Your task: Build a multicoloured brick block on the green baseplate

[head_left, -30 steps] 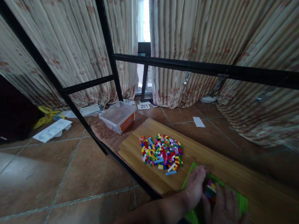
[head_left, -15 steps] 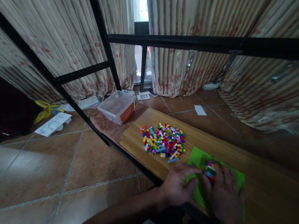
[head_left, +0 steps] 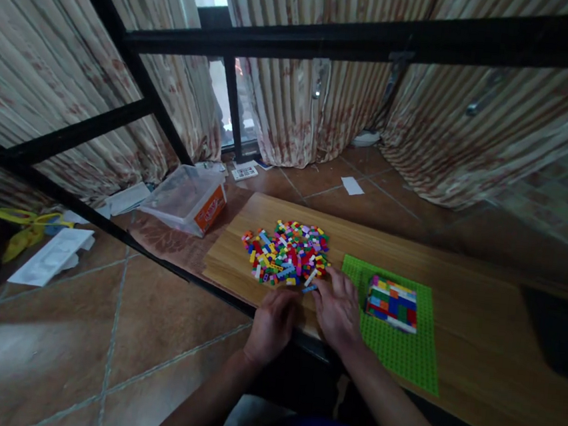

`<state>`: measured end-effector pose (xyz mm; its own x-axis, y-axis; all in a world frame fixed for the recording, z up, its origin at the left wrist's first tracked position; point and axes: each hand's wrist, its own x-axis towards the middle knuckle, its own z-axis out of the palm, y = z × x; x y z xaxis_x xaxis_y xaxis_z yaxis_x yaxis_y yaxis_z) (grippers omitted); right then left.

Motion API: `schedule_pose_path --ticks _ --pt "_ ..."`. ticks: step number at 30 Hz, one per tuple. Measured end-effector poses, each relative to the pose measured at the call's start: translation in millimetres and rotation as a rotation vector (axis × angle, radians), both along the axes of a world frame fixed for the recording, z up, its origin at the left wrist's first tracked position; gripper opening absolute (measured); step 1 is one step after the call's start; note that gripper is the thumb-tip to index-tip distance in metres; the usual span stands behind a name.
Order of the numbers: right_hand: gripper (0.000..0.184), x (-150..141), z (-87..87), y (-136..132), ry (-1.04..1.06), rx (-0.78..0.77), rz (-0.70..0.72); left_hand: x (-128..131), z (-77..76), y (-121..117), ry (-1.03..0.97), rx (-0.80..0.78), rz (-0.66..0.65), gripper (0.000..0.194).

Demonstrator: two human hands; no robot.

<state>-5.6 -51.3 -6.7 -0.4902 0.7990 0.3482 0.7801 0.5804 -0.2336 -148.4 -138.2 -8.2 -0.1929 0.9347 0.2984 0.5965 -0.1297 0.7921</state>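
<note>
My right hand (head_left: 339, 310) reaches to the near right edge of a pile of toy building bricks (head_left: 288, 250). Its thumb and fingers are apart, beside a long light-blue brick (head_left: 309, 288) and a white brick (head_left: 310, 277) lying on the board. My left hand (head_left: 273, 322) is close by at the board's front edge, its fingers curled together; whatever they may hold is hidden. To the right, a flat multicoloured brick block (head_left: 393, 305) sits on a green studded baseplate (head_left: 400, 358), with neither hand on it.
The wooden board (head_left: 475, 312) carries bricks and baseplate, with a dark flat object (head_left: 557, 330) at its right. A clear plastic bin (head_left: 179, 203) stands beyond its left end. A black metal rail (head_left: 305, 44) crosses in front of the curtains. White packaging (head_left: 53, 258) lies on the tiled floor.
Both hands have moved left, away from the block on the baseplate to the brick pile. The block is now uncovered. The camera view has swung right.
</note>
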Motion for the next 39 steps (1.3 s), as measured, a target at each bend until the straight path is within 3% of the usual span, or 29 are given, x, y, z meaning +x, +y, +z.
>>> schedule_pose_path --ticks 4,9,14,18,22,28,33,39 --pt "0.016 4.1 3.5 -2.6 0.033 -0.01 0.043 0.2 -1.8 -0.4 0.033 0.001 -0.011 0.027" --pt "0.019 25.9 15.6 -24.9 0.154 -0.083 0.039 -1.3 -0.7 0.0 0.071 -0.018 0.0 0.028" --pt "0.02 76.8 21.6 -42.8 0.335 -0.182 -0.076 5.6 -0.1 -1.2 0.049 -0.019 -0.003 0.028" --pt "0.023 123.5 30.3 -32.2 0.419 -0.174 -0.241 26.7 4.9 5.2 -0.005 -0.033 -0.039 0.027" --pt "0.026 146.0 40.7 4.7 0.435 -0.173 -0.308 51.9 14.5 35.4 -0.124 -0.069 -0.141 0.025" --pt "0.026 135.4 37.5 61.2 0.353 -0.215 -0.188 83.3 15.2 108.4 -0.449 -0.132 -0.142 0.027" --pt "0.023 130.4 28.2 70.7 0.292 -0.238 -0.144 100.4 9.1 143.4 -0.601 -0.196 -0.19 0.026" --pt "0.02 131.6 30.7 70.8 0.285 -0.259 -0.129 106.0 9.6 151.2 -0.673 -0.227 -0.264 0.026"
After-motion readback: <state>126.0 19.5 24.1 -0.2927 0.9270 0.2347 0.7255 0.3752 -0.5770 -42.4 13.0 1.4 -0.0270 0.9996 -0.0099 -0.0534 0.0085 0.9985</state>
